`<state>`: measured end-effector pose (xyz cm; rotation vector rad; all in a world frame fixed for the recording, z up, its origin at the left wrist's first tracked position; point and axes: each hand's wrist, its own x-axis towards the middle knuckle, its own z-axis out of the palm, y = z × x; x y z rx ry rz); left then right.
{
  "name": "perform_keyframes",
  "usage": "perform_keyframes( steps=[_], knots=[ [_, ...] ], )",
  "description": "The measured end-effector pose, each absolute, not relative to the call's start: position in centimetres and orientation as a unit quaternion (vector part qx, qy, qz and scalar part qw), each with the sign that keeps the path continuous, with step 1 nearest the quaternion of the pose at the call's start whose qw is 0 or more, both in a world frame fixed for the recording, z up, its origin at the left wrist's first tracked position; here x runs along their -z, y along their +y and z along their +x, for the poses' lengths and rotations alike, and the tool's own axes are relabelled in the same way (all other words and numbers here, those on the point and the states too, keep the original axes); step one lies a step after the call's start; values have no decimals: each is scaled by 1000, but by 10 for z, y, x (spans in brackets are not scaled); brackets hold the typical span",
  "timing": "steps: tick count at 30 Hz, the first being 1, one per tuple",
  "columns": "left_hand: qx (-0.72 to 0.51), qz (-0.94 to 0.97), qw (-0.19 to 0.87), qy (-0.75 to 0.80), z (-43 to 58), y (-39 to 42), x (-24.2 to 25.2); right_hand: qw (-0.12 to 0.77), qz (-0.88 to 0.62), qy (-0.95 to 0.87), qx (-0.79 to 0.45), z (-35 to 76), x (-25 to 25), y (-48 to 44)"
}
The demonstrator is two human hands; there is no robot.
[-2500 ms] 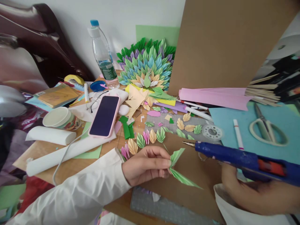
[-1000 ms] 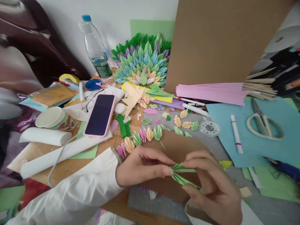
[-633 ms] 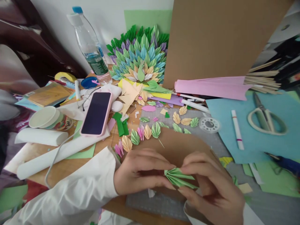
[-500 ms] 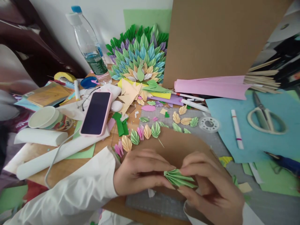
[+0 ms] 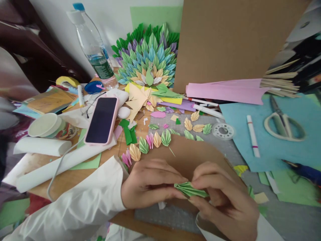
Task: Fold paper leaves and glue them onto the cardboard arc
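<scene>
Between the fingertips of both hands is a pleated green paper leaf (image 5: 192, 190). My left hand (image 5: 152, 184) pinches its narrow end from the left. My right hand (image 5: 223, 192) grips its upper and right sides, thumb below and fingers above. Under the hands lies a brown cardboard piece (image 5: 185, 150) with a rounded edge. Along its upper left rim sit folded paper leaves: a green leaf (image 5: 166, 138), an orange leaf (image 5: 157, 139), a pink leaf (image 5: 149, 140) and more. A thin pale green strand hangs from the top green leaf.
Behind stands a paper peacock (image 5: 149, 75) with layered leaves. To the left are a phone (image 5: 101, 120), a paper cup (image 5: 51, 126) and bottles (image 5: 96, 60). At right lie scissors (image 5: 283, 120), a marker (image 5: 253, 135) and a blue-handled tool (image 5: 307, 173). Loose leaves (image 5: 188, 124) dot the grey mat.
The green leaf's pleats are squeezed closer together, so it looks narrower. Both hands stay nearly in place, and the view has shifted slightly.
</scene>
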<state>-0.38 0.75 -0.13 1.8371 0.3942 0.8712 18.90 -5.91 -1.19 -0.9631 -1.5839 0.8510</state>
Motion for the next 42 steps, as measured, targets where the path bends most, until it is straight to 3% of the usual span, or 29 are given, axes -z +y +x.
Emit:
perform_keyframes(
  steps=[34, 42],
  knots=[
    [-348, 769, 510, 167, -4, 8, 3, 540, -391, -648, -368, 187, 14, -56],
    [-370, 782, 484, 132, -5, 7, 5, 487, -394, -670, -398, 190, 21, -62]
  ],
)
